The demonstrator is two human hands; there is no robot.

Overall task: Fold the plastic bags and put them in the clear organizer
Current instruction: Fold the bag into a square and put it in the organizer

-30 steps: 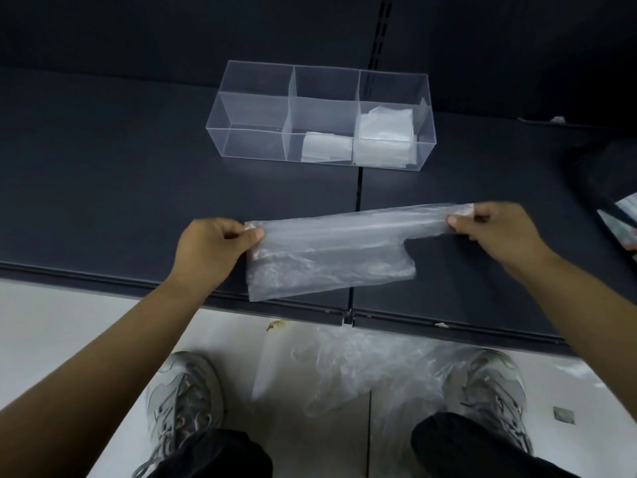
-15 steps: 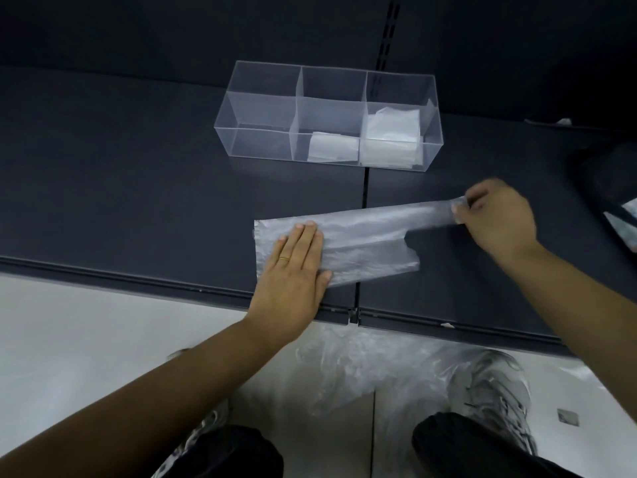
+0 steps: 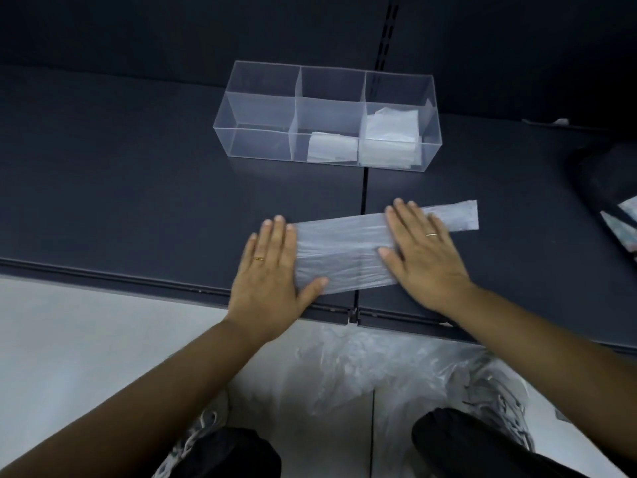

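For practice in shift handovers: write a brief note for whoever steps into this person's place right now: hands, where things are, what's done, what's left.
Left hand: open, pressing flat on the left end of the plastic bag.
Right hand: open, flat on its right part.
Bag lies flattened on the dark shelf, before the clear organizer.
Done: a folded bag in the middle compartment, a folded stack in the right one.
Left: fold this bag, stow it; then the loose bags on the floor.
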